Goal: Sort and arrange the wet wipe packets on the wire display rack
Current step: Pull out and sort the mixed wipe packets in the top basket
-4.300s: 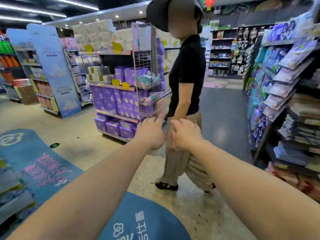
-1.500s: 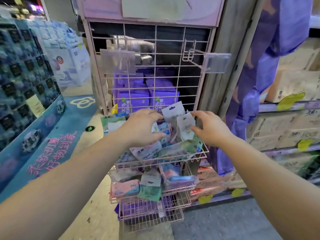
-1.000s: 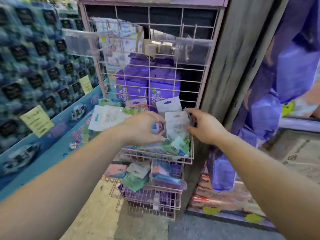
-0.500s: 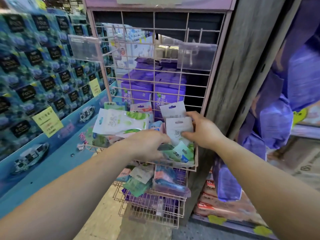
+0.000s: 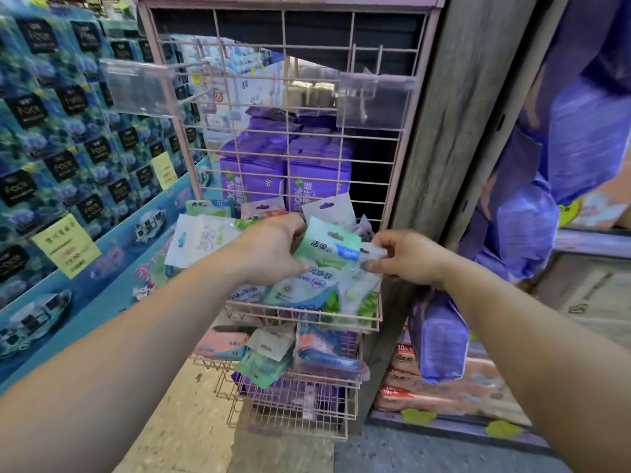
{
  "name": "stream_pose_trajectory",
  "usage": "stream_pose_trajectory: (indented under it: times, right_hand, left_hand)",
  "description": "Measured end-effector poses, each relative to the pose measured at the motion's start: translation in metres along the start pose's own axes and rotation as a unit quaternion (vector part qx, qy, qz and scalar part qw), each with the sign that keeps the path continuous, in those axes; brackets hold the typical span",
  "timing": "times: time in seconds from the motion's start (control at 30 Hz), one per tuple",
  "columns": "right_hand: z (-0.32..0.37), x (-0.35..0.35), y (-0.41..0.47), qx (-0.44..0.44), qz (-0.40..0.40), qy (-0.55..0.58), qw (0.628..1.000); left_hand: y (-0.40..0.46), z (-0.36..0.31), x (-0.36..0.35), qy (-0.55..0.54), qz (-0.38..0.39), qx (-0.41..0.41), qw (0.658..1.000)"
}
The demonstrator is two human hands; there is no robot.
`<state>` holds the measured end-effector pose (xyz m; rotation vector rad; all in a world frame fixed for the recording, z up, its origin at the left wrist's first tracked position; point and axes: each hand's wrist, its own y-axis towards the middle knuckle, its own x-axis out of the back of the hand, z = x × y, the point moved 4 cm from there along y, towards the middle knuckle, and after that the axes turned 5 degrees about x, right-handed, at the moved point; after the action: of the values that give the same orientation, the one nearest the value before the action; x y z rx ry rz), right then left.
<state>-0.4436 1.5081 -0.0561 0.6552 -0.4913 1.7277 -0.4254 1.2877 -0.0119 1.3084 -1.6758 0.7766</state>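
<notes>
Both hands meet over the top basket [image 5: 304, 314] of the pink wire display rack [image 5: 290, 138]. The left hand [image 5: 269, 250] and right hand [image 5: 406, 256] each pinch an end of one green-and-white wet wipe packet [image 5: 327, 245] (blue stripe on its lower edge), fingers pressed on it just above the heap of packets [image 5: 317, 288]. A white packet [image 5: 201, 238] seems to rest against the left wrist. More packets fill the lower basket [image 5: 293, 373].
</notes>
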Motion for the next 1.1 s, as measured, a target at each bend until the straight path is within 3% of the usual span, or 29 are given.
stream_pose_trajectory:
  times: [0.13,0.2,0.33,0.57,0.83,0.87,0.93,1.0,1.1]
  right_hand:
    - [0.005,0.01,0.005,-0.04,-0.012,-0.17,0.985]
    - [0.008,0.005,0.008,-0.049,-0.038,-0.125,0.99]
    - [0.008,-0.005,0.018,-0.059,-0.093,0.026,0.994]
    - [0.01,-0.007,0.024,-0.082,-0.098,-0.052,0.991]
    - [0.026,0.003,0.019,0.0,-0.153,0.012,0.988]
    - [0.029,0.004,0.019,0.015,-0.161,0.029,0.986]
    - [0.036,0.006,0.02,0.045,-0.176,0.074,0.981]
    - [0.048,0.003,0.02,0.087,-0.162,0.083,0.979]
    - [0.07,-0.007,0.021,0.136,-0.128,0.087,0.979]
  left_hand:
    - [0.006,0.007,0.014,0.144,-0.054,0.063,0.986]
    - [0.011,0.009,0.014,0.177,-0.029,0.087,0.98]
    - [0.013,0.005,0.012,0.141,-0.005,0.073,0.987]
    - [0.011,0.009,0.002,0.075,0.01,0.001,0.997]
    - [0.005,0.006,-0.012,0.156,0.053,-0.025,0.986]
    - [0.003,0.005,-0.009,0.117,0.06,-0.014,0.991]
    - [0.004,0.005,0.0,-0.062,0.03,0.02,0.997]
    - [0.014,0.006,0.007,-0.2,-0.025,0.033,0.979]
    - [0.028,-0.003,-0.001,-0.134,0.037,0.024,0.99]
